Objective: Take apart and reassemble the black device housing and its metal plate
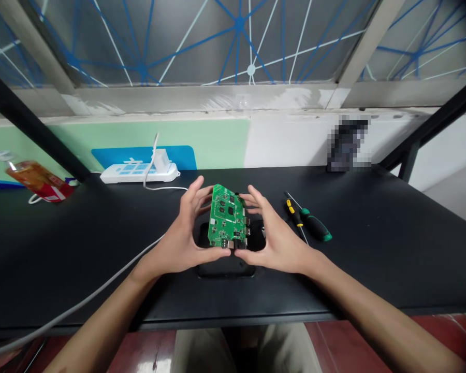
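A green circuit board [228, 213] with chips and metal ports along its edges is held up, tilted, between my two hands. My left hand [182, 235] curls around its left side, with the thumb at the lower edge and the fingers behind the far left edge. On the other side, my right hand [281, 241] has its thumb by the ports at the lower right corner and its fingers at the far right edge. Beneath the board lies a black, shallow, round-cornered case [225, 270] on the table, partly hidden by the board and hands.
Right of my hands lie a yellow-black screwdriver [294, 213] and a green-black screwdriver [314, 225]. A white power strip [135, 174] sits at the back left, its cable [112, 280] crossing the black table [380, 248]. A bottle [42, 182] stands far left; a pixelated dark object [344, 147] leans at the back right.
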Tool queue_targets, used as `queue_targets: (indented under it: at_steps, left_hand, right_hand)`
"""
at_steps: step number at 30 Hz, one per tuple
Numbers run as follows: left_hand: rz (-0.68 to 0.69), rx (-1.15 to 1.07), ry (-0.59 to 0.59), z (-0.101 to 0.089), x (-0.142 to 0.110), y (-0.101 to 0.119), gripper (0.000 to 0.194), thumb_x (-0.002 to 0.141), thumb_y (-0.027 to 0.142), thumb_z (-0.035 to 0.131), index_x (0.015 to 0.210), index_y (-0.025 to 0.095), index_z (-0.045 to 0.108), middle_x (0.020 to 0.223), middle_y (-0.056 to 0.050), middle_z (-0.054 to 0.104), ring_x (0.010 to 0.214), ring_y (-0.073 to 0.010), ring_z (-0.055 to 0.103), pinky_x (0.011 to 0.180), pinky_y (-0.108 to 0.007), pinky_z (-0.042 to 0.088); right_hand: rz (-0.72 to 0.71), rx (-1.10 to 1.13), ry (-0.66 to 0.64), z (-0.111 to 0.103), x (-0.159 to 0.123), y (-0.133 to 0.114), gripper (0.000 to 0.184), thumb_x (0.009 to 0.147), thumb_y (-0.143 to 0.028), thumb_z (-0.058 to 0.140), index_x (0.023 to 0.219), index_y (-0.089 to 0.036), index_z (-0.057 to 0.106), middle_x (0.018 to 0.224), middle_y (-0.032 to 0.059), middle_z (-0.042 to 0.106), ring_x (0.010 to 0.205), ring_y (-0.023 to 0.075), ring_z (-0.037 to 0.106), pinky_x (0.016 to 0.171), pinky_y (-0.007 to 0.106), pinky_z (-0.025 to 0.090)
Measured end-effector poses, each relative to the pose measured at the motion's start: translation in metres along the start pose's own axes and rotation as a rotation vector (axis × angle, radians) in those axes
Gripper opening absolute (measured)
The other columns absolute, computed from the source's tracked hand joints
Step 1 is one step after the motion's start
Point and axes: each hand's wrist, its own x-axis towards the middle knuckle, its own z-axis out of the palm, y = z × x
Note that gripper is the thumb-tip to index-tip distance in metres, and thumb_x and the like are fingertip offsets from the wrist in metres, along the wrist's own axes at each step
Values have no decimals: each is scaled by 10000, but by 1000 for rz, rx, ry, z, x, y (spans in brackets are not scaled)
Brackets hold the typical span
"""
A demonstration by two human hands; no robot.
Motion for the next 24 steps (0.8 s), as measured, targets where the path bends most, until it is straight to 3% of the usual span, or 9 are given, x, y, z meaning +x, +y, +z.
queue_targets:
  at_steps: [11,18,24]
  left_hand:
    - [-50,54,-51,-6,2,-5,1190,770,370,883,1613,394,43,1653,-120,267,1513,-371,320,1226,-611,317]
    - [-82,246,-146,-14,3,-3,1214,757,466,878,1618,405,25,1682,-80,234,1534,-374,267,1233,-622,300]
    - [-82,369,-210,-14,1,-3,1201,773,397,850,1627,346,8,1675,-101,222,1542,-371,231,1244,-595,297]
  right_hand:
    - [30,-171,-21,-5,-1,6,1209,737,-430,790,1622,-242,-12,1571,183,379,1410,373,448,1141,625,456]
    - [-5,-196,-49,-10,-1,7,1223,730,-394,786,1626,-226,-30,1579,183,382,1437,374,415,1159,609,448]
    - [-68,-268,-63,-14,-1,4,1204,752,-411,770,1627,-206,-31,1568,200,398,1429,386,406,1145,622,451]
